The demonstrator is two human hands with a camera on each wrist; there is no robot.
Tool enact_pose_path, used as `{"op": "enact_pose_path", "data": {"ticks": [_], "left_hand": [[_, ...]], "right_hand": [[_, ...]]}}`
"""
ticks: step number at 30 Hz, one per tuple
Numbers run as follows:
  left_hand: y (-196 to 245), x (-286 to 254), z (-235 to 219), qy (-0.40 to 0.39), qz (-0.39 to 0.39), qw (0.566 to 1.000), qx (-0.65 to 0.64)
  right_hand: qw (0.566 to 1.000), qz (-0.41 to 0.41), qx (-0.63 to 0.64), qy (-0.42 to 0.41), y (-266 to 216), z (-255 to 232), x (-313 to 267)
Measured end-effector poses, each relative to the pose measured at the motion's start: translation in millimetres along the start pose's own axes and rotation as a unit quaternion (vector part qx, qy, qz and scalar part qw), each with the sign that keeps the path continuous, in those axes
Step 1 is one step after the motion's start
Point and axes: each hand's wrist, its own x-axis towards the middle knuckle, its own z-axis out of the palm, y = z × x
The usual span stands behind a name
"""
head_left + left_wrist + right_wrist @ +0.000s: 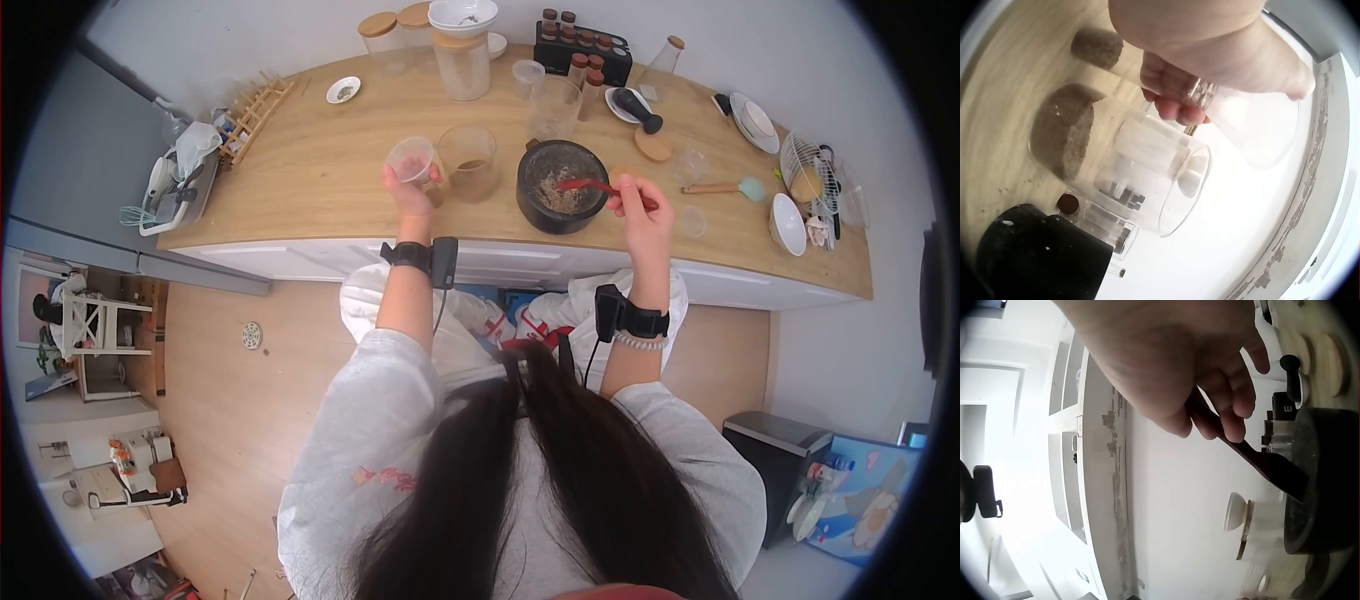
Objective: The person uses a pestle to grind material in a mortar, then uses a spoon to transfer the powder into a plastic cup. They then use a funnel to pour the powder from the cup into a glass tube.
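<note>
My left hand (410,192) grips a small glass bottle (1099,47) near its ringed neck. Brown ground matter fills its lower end, and a clear funnel (1259,122) flares out above the neck, with my thumb along its side. Beside it stands a wide clear glass jar (468,165) with brown powder at the bottom. My right hand (645,208) pinches the handle of a red spoon (590,185), whose head reaches into a black mortar (535,212). Coarse, greyish-brown ground matter (562,192) lies in the mortar.
A black pestle (640,110) lies across a white dish behind the mortar. Spice jars on a black rack (585,45), a glass pitcher (555,105) and lidded canisters (462,70) stand at the back. On the right are a spatula (725,189) and white bowl (788,225).
</note>
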Motion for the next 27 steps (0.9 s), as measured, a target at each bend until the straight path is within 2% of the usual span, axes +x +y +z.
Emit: {"op": "enact_pose_path", "data": {"ticks": [9, 12, 15, 21, 24, 27], "left_hand": [[1, -1, 2, 0.007, 0.003, 1.0, 0.01], [0, 0, 4, 0.008, 0.005, 1.0, 0.024], [0, -1, 3, 0.004, 0.003, 1.0, 0.031], [3, -2, 5, 0.008, 0.004, 0.999, 0.037], [2, -2, 5, 0.007, 0.002, 0.999, 0.036], [1, -1, 4, 0.006, 0.0, 1.0, 0.031]], "right_hand": [[0.996, -0.004, -0.084, 0.005, -5, 0, -3], [0.994, -0.028, -0.106, 0.019, -1, 5, -3], [0.987, -0.041, -0.153, -0.039, 20, 7, 4], [0.996, -0.066, -0.056, 0.031, 29, 16, 2], [0.998, -0.043, -0.042, 0.018, 25, 11, 3], [0.994, -0.082, -0.07, 0.003, 29, 14, 3]]}}
